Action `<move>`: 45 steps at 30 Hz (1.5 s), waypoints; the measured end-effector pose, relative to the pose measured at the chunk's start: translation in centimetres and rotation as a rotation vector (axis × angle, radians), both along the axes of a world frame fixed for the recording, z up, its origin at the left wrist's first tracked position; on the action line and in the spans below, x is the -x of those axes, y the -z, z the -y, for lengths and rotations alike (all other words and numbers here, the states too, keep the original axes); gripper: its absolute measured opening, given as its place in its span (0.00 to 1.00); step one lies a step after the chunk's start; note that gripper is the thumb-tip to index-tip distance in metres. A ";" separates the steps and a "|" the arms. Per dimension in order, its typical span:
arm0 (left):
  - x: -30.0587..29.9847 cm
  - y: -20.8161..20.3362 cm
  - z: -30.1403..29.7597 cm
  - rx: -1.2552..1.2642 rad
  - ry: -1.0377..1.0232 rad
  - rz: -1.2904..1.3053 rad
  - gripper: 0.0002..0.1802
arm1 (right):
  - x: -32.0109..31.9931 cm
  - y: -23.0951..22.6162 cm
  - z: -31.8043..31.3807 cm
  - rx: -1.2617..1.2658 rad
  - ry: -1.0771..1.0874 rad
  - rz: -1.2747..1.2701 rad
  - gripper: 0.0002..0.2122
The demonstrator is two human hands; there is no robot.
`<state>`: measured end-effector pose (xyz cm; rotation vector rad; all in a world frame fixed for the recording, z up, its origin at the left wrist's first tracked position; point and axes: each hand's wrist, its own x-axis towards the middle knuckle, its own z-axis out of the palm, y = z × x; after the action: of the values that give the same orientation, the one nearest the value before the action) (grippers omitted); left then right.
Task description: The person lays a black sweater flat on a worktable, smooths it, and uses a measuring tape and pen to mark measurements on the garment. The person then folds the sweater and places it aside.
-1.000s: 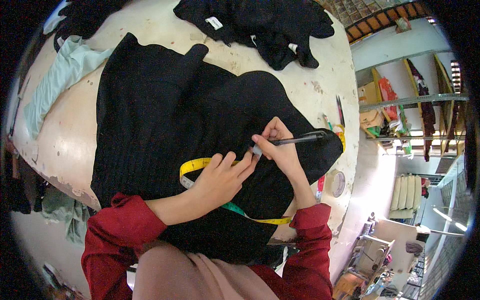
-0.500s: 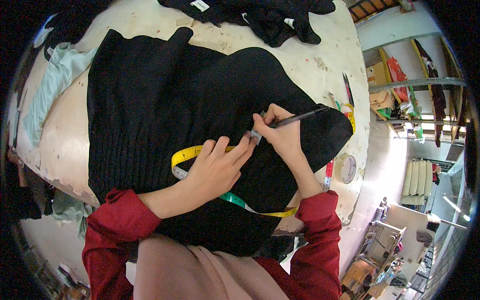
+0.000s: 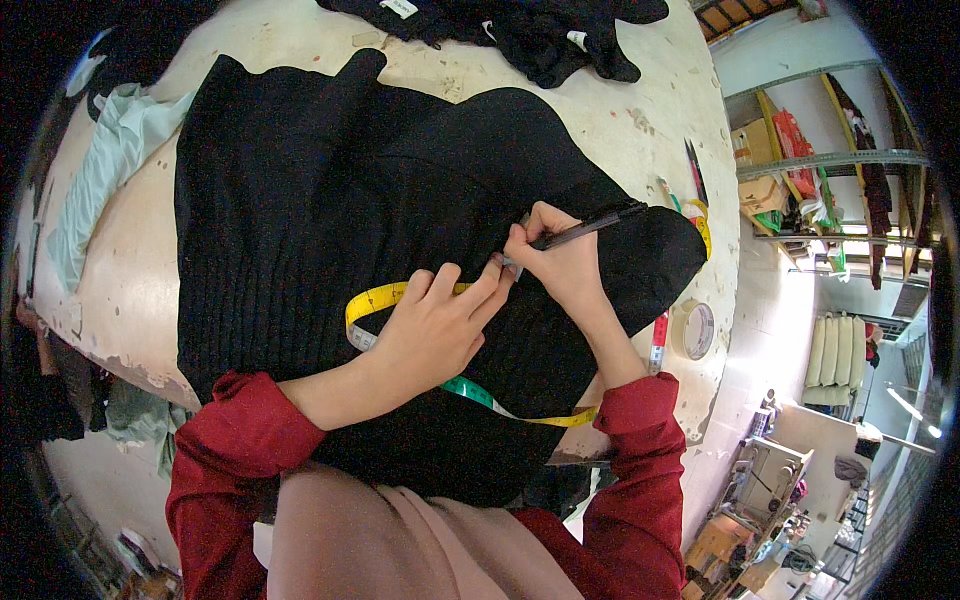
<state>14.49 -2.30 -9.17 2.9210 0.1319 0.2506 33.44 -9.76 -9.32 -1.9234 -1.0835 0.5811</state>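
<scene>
A black garment [image 3: 290, 230] with a ribbed part lies spread on the table. My left hand [image 3: 430, 325] rests on it with fingers stretched out. Its index and middle fingertips press at the edge of a small pale piece [image 3: 513, 267], perhaps a label or a bit of tape. In my right hand [image 3: 562, 262], closed fingers grip a dark pen [image 3: 600, 222]; its tip is hidden by the hand, close to that piece. A yellow, white and green tape measure [image 3: 374, 298] loops beside my left hand, passes beneath it and runs to my right wrist.
On the table [image 3: 650, 110], a roll of tape [image 3: 692, 330] sits right of my wrist, and a dark pointed tool [image 3: 694, 172] lies beyond. Dark garments [image 3: 550, 45] are at the far edge. Pale green satin cloth [image 3: 115, 180] lies left. Shelves [image 3: 830, 162] stand at right.
The pen and my right hand have shifted very slightly at the small pale piece. My left hand stays almost in place.
</scene>
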 end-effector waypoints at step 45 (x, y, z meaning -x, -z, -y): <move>-0.1 0.3 0.2 0.048 -0.019 -0.025 0.45 | -0.1 1.3 -0.1 -0.109 0.143 0.034 0.15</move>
<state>14.57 -2.47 -9.44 2.8767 0.1669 0.2110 33.55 -9.64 -10.60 -1.9027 -0.9693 0.4037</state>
